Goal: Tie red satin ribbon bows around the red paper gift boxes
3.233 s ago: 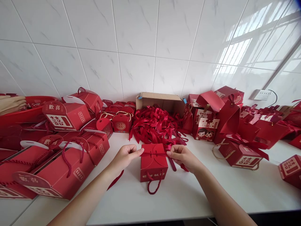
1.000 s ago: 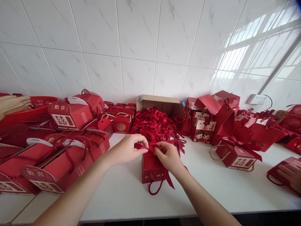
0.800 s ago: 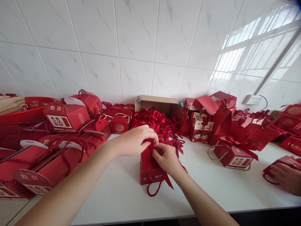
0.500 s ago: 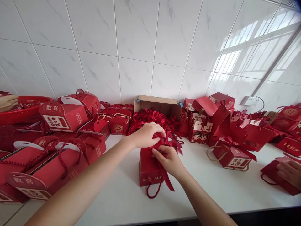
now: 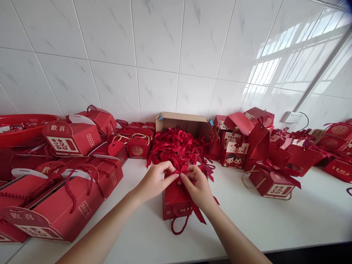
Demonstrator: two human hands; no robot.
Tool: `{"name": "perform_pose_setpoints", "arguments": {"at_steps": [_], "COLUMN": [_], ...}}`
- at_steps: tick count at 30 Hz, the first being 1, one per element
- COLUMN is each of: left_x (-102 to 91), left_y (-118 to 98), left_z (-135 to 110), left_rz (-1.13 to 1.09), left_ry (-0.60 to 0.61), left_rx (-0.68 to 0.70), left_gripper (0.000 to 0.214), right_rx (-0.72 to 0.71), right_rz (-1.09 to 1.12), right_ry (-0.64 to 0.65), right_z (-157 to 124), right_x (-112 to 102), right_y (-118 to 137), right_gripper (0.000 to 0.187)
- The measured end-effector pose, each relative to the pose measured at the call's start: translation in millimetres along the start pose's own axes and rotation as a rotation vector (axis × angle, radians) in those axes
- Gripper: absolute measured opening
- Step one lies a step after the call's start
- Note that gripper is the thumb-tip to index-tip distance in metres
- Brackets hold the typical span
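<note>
A red gift box (image 5: pixel 176 200) stands on the white table in front of me, a twisted red cord handle (image 5: pixel 180 229) drooping over its near side. Above the box top, my left hand (image 5: pixel 158 179) pinches a red satin ribbon (image 5: pixel 198 212) between thumb and forefinger. My right hand (image 5: pixel 197 185) grips the same ribbon close beside it, so the fingertips of both hands almost meet. One ribbon tail hangs down past the box's right side. Fingers cover the part of the ribbon between them. Just behind lies a heap of red ribbons (image 5: pixel 178 145), spilling from a cardboard box (image 5: pixel 187 119).
Several red boxes with cord handles (image 5: pixel 66 198) are stacked at left, near a red plastic basket (image 5: pixel 30 118). To the right stand more red boxes, one with a bow and rope handle (image 5: pixel 272 183). White table (image 5: pixel 308 220) lies between; a tiled wall closes off the back.
My left hand has come down and left from over the ribbon heap to meet my right hand at the ribbon. Other people's hands at the far left and far right have left view.
</note>
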State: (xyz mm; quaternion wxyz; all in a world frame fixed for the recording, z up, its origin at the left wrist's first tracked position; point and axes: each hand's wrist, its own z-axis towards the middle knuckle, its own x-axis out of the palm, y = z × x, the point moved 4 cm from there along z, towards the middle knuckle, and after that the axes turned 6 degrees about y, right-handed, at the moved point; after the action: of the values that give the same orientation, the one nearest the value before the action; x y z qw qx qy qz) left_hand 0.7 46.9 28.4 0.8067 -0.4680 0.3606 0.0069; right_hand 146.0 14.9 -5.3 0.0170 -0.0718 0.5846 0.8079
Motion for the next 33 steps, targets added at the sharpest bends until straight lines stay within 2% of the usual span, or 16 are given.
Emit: {"name": "perform_pose_setpoints", "arguments": {"at_steps": [3, 6, 11, 16, 21, 24, 28, 33], "left_x": [6.0, 7.6, 8.0, 9.0, 8.3, 7.8, 10.2, 15.1], "left_y": [-0.3, -1.6, -0.6, 2.4, 1.2, 1.1, 2.7, 4.4], "left_z": [-0.9, -2.4, -4.6, -5.8, -6.6, -6.8, -7.1, -6.5], "left_rz": [-0.051, -0.06, -0.04, -0.011, 0.076, 0.117, 0.174, 0.187], "left_ry": [0.012, -0.025, -0.039, -0.054, -0.092, -0.08, -0.043, -0.025], "left_rx": [0.014, 0.041, 0.076, 0.087, 0.105, 0.096, 0.106, 0.131], "left_gripper": [0.017, 0.013, 0.011, 0.011, 0.011, 0.013, 0.013, 0.012], "right_rx": [0.002, -0.046, -0.095, -0.124, -0.113, -0.094, -0.082, 0.042], "right_rz": [-0.07, -0.175, -0.23, -0.336, -0.463, -0.472, -0.445, -0.249], "right_ry": [-0.086, -0.123, -0.11, -0.123, -0.078, -0.072, -0.13, -0.075], "right_z": [-1.6, -3.3, -4.4, -6.3, -11.1, -12.9, -11.7, -6.5], "right_x": [-1.3, -1.7, 0.1, -1.3, -2.1, -3.8, -8.4, -8.8], "right_y": [0.9, 6.2, 10.4, 12.6, 12.6, 8.1, 2.2, -6.2], "right_gripper": [0.025, 0.02, 0.009, 0.012, 0.018, 0.015, 0.014, 0.021]}}
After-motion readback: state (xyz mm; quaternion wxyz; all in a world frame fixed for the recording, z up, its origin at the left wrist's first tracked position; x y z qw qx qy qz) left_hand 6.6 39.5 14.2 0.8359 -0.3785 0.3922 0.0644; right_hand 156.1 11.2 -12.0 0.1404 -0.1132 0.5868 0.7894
